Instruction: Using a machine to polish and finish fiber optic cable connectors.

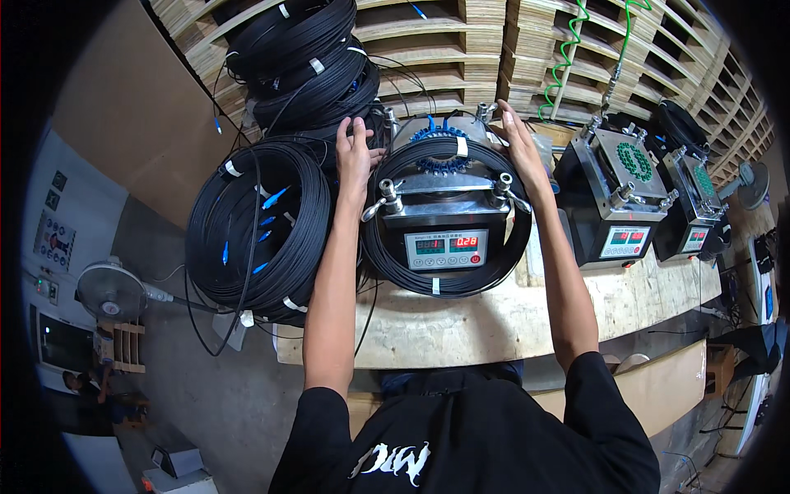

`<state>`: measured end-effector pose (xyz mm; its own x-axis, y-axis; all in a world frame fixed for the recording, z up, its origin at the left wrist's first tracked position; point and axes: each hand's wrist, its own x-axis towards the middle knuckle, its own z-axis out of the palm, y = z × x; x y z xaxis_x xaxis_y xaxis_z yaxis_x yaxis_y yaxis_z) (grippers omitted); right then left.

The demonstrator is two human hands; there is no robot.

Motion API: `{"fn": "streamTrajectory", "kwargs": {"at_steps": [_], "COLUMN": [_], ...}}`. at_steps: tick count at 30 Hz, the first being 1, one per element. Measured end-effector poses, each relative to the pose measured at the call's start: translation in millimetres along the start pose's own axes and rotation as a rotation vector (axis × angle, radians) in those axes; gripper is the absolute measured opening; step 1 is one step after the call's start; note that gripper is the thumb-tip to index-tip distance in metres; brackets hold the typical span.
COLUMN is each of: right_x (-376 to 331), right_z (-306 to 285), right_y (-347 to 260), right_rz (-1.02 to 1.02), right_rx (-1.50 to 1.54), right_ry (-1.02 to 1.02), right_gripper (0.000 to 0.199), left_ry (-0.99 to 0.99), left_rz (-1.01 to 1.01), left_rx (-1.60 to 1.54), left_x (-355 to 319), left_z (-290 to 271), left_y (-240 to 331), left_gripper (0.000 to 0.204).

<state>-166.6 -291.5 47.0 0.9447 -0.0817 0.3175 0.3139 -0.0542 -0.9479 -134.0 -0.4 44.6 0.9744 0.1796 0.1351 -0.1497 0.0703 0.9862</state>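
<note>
Cable coil (476,285) (thin black cable, a few white tape bands) hung on the front of a polishing machine (440,221) on the wooden bench (444,336), w/ its top arc crossing the ring of blue connectors (429,132) & its lower arc below the control panel (447,249) — both front clamp posts (391,196) sat inside the loop. Panel was lit, red & green digits.

L hand (355,155) was at the coil's upper left, partly open, fingers apart & loosely bent, no grip seen; can't tell if it touched the coil. R hand (522,146) was at the upper right, fingers fairly straight, tips near the rear clamp post (484,110); also open, nothing visibly held, contact unclear.

Just left stood a large black coil (309,222) w/ blue plugs (276,198) inside, a coil stack (304,70) behind it. To the right — two more machines, nearer one (615,198) & farther one (693,193), w/ green connectors (634,162) on top. Wooden pallets (420,43) & green spiral hose (563,62) were behind.
</note>
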Motion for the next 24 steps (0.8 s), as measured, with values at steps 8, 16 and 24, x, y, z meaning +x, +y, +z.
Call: {"fn": "streamTrajectory", "kwargs": {"at_steps": [8, 16, 24], "right_x": [-0.2, 1.2, 1.5], "right_z": [-1.6, -5.3, 0.4], "right_y": [-3.6, -0.5, 2.8], "right_rz": [0.028, 0.143, 0.021], "right_rx": [0.085, 0.01, 0.091], "right_ry": [0.099, 0.064, 0.059], "right_gripper": [0.061, 0.057, 0.055], "left_ry": [-0.129, -0.109, -0.061], "left_rz": [0.029, -0.063, -0.032], "left_rx": [-0.107, 0.002, 0.001], "left_x": [-6.3, -7.2, -3.0], "left_z": [3.9, -0.4, -2.1], "left_y": [8.9, 8.8, 4.8], "left_gripper": [0.073, 0.064, 0.063]}}
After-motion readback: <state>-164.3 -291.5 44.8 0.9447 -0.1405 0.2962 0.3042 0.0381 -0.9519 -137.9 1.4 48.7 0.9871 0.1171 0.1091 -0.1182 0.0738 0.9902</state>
